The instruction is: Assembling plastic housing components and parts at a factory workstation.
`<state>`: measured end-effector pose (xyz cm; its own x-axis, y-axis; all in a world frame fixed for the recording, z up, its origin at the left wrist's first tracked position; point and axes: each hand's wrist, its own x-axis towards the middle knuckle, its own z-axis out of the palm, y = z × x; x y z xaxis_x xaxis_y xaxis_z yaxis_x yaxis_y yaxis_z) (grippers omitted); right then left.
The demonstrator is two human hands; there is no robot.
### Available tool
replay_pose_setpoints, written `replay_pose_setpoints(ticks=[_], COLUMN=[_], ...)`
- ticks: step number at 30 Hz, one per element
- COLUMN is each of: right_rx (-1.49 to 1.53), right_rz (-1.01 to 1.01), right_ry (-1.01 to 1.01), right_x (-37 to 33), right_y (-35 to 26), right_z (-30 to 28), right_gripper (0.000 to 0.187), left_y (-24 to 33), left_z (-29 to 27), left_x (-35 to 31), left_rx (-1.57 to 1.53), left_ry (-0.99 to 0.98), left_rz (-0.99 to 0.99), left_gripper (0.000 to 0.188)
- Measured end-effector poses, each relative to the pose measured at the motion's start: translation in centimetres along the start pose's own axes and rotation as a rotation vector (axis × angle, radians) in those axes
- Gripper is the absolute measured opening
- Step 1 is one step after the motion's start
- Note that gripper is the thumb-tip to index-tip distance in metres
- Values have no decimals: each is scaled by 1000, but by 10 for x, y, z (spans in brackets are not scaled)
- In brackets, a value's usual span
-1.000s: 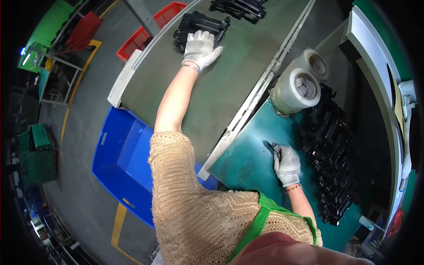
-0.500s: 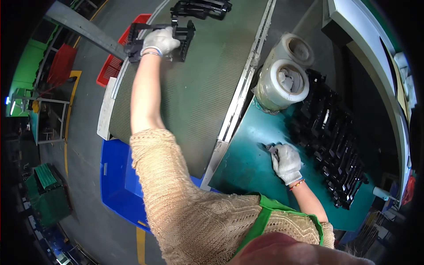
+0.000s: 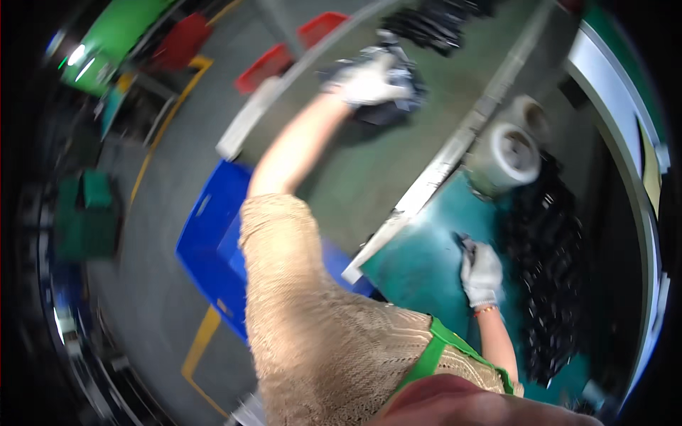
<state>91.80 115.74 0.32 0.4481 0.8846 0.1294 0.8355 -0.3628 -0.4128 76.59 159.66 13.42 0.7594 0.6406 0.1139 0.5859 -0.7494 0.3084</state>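
My left hand (image 3: 371, 82), in a white glove, is stretched far out over the green conveyor belt (image 3: 355, 174). It grips a black plastic frame (image 3: 403, 106), blurred by motion, so the exact hold of the fingers is unclear. Other black plastic parts (image 3: 426, 28) lie farther along the belt. My gloved right hand (image 3: 482, 277) is closed above the teal tabletop (image 3: 408, 259). A small dark tool (image 3: 464, 245) pokes out past its fingertips; its kind is too small and blurred to make out.
Two rolls of clear film (image 3: 506, 160) stand at the table's far corner. A long heap of black plastic parts (image 3: 550, 263) covers the table's right side. A blue bin (image 3: 206, 241) sits below the belt's near end. Red baskets (image 3: 266, 67) stand beyond the belt's left edge.
The whole view has swung, so the scene sits farther right and is blurred. My left hand still has the black frame, which appears turned on the belt. My right hand still holds the small tool.
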Motion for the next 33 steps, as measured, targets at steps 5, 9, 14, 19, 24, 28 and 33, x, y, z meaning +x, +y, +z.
replay_pose_setpoints(ticks=[5,9,14,19,24,28,33], right_rx=[-90,713,1031,1161,1108,1099,1187], right_rz=[62,88,60,135,122,216,246], right_ry=[24,86,166,95,270,400,282], right_x=[-10,-14,-56,-104,-138,-174,-208], right_y=[17,68,42,8,53,94,127], right_z=[5,36,3,-22,-3,-27,-23], right_gripper=[26,29,26,19,23,24,36], left_y=[99,156,207,244,300,334,346], left_z=[2,21,58,101,98,127,120], left_x=[-108,-197,-272,-309,-328,-309,-332], left_rx=[-479,-1097,-1236,-863,-747,-656,-638], left_ry=[-67,13,111,31,-210,-367,-354], left_rz=[-188,-36,-187,-230,-270,-115,-125], left_gripper=[85,61,54,71,73,73,62])
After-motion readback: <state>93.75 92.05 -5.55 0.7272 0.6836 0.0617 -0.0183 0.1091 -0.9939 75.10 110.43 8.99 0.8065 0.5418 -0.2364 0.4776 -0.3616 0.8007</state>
